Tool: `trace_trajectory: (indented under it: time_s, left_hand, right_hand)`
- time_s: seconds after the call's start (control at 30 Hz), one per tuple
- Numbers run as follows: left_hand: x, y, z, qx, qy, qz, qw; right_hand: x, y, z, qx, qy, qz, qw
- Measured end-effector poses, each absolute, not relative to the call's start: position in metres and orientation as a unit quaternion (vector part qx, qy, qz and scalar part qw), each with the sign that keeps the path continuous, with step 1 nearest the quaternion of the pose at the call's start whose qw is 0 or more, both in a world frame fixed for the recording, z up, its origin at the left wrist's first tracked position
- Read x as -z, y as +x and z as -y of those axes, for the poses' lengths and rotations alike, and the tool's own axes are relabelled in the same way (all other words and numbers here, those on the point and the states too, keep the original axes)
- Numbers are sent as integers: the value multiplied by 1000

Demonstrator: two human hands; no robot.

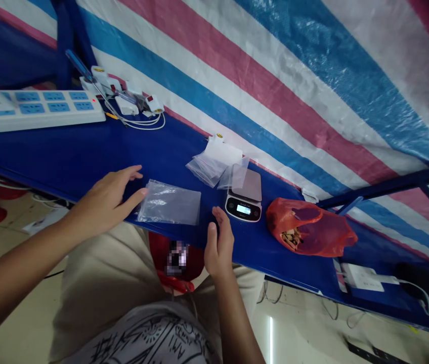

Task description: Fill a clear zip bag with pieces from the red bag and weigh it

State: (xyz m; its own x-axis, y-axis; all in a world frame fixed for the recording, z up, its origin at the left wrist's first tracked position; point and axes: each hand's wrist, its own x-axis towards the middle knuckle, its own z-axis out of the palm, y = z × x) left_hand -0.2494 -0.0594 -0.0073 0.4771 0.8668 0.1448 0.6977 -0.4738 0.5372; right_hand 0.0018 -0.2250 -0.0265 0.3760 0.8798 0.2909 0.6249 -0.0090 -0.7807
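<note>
On the blue table in front of me lies a clear plastic bag, flat and glossy. My left hand is at its left edge, fingers apart, with the thumb close to or touching the bag; I cannot tell which. To the right of the bag my right hand is held open at the table's front edge, holding nothing. Just beyond it stands a small digital scale with a lit display. Several more clear bags lie behind, some overlapping the scale's plate. Right of the scale an orange-red plastic bag gapes over small brownish pieces.
A white power strip lies at the left rear, with chargers and a white cable beside it. At the right is a white adapter with a cord. Striped sheeting rises behind the blue table.
</note>
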Motion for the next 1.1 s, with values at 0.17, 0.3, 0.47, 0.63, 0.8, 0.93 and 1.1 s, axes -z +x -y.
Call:
trace_trajectory:
  time_s: [0.17, 0.3, 0.47, 0.63, 0.8, 0.93, 1.1]
  left_hand:
    - [-7, -230, 68, -156, 817, -521, 193]
    - [-6, -223, 67, -160, 811, -533, 178]
    - [0, -221, 69, -158, 811, -546, 138]
    - [-6, -210, 68, -139, 800, -553, 185]
    - [-9, -206, 57, -190, 788, -527, 257]
    - [-9, -211, 47, -262, 768, -495, 311]
    - [-10, -214, 28, -325, 739, -468, 359]
  right_hand:
    - [32, 8, 244, -152, -705, 470, 509]
    - [31, 7, 241, -144, -717, 478, 487]
    - [33, 7, 241, -136, -709, 482, 496]
    - [33, 7, 242, -132, -708, 483, 498]
    - [32, 7, 241, -138, -701, 478, 511]
    - [32, 7, 241, -136, -699, 480, 513]
    - [33, 9, 243, -146, -698, 478, 513]
